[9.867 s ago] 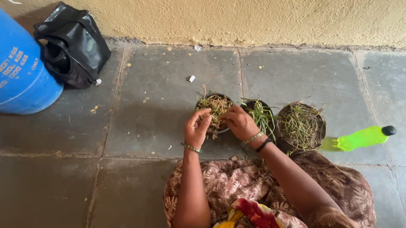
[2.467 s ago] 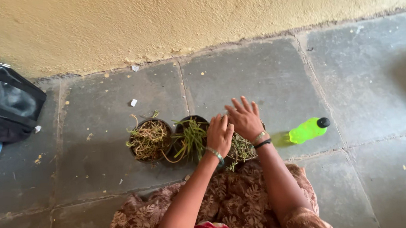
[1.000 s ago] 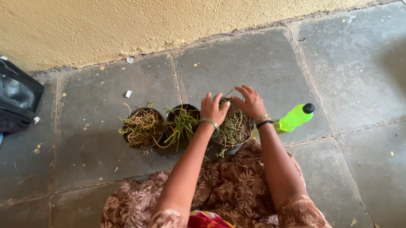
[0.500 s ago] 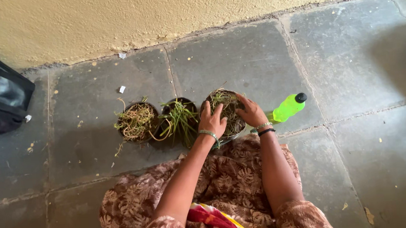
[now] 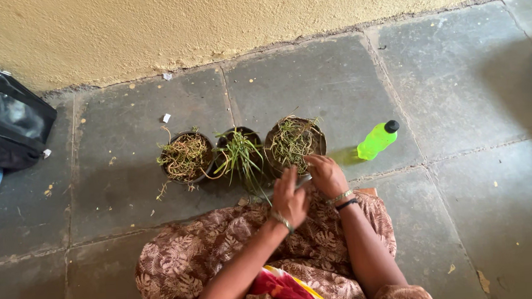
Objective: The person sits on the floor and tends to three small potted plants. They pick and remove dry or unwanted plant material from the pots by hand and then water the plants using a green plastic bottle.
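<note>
Right-most pot (image 5: pixel 295 142), dark, w/ thin green and dry sprigs, stands on the stone floor (image 5: pixel 336 82) near the wall, last in a row of 3. Right hand (image 5: pixel 326 174) at its near rim, fingers bent; grip on anything – can't tell. Left hand (image 5: pixel 290 198) just beside it, fingers loosely together, holding nothing visible. Middle pot (image 5: pixel 239 152) and left pot (image 5: pixel 185 156) alongside. Green bottle (image 5: pixel 376 140) lies to the right; black bag (image 5: pixel 2 127) far left.

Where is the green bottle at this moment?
In the head view, the green bottle lies on the stone floor to the right of the three pots, nearest the rightmost pot, just beyond the person's right hand.
</note>
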